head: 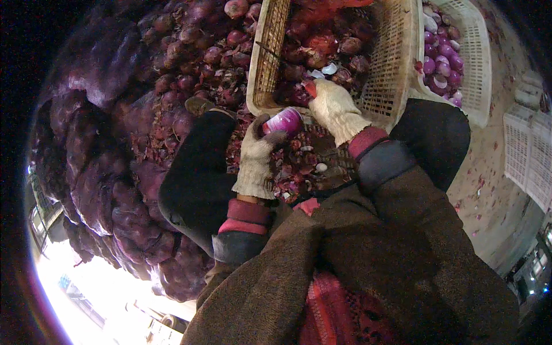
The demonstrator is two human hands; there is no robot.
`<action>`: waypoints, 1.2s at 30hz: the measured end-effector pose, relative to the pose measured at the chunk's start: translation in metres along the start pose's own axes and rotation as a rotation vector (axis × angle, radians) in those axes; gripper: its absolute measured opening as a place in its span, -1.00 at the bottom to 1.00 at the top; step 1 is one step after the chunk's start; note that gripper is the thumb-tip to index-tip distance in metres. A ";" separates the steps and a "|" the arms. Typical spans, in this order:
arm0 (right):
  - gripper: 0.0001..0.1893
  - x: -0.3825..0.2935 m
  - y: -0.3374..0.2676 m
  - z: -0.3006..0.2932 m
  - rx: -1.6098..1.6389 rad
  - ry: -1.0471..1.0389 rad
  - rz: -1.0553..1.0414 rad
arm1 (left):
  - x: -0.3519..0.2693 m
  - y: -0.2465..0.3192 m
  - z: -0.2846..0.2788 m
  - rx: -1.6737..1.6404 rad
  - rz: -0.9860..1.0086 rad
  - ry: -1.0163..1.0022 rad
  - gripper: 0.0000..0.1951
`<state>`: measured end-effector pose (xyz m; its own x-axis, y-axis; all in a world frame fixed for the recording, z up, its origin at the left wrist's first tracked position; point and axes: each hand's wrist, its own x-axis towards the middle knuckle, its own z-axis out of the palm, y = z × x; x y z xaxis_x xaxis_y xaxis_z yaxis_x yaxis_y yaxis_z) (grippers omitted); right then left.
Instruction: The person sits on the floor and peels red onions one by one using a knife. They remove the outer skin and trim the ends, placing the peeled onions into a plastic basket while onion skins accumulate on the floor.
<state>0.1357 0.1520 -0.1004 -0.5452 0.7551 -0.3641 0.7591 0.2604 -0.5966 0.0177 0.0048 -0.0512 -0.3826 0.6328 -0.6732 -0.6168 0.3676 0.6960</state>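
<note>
My left hand (260, 151), in a cream knitted glove with dark fingertips, holds a purple-red onion (284, 122) with a smooth, shiny surface, just outside the near rim of a yellowed plastic basket (257, 82). My right hand (332, 105), in a similar glove, is over that basket's near edge, beside loose dark red skin; a small red-orange thing (310, 88) shows at its fingers, and whether it grips a tool cannot be told. Unpeeled red onions (350, 45) and white onion pieces (329, 69) lie in the basket.
A second plastic basket (476, 64) at the right holds peeled purple onions (443, 60). Unpeeled onions (185, 39) and full purple mesh sacks (108, 181) are heaped at the left. Onion skins (297, 168) litter the ground between my legs. White crates (524, 146) stand far right.
</note>
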 end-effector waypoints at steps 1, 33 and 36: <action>-0.75 -0.001 0.000 -0.005 -0.008 0.031 -0.019 | -0.002 0.003 -0.001 -0.048 0.005 -0.068 -0.47; -0.79 -0.011 -0.028 -0.001 0.043 -0.296 -0.080 | 0.006 -0.010 -0.035 -0.368 0.042 -0.283 -0.48; -0.80 -0.005 -0.026 0.002 0.166 -0.324 -0.064 | 0.004 -0.011 -0.037 -0.486 -0.002 -0.200 -0.61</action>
<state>0.1181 0.1402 -0.0846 -0.6939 0.5040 -0.5143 0.6666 0.1797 -0.7234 -0.0025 -0.0214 -0.0710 -0.2716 0.7674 -0.5808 -0.8834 0.0407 0.4669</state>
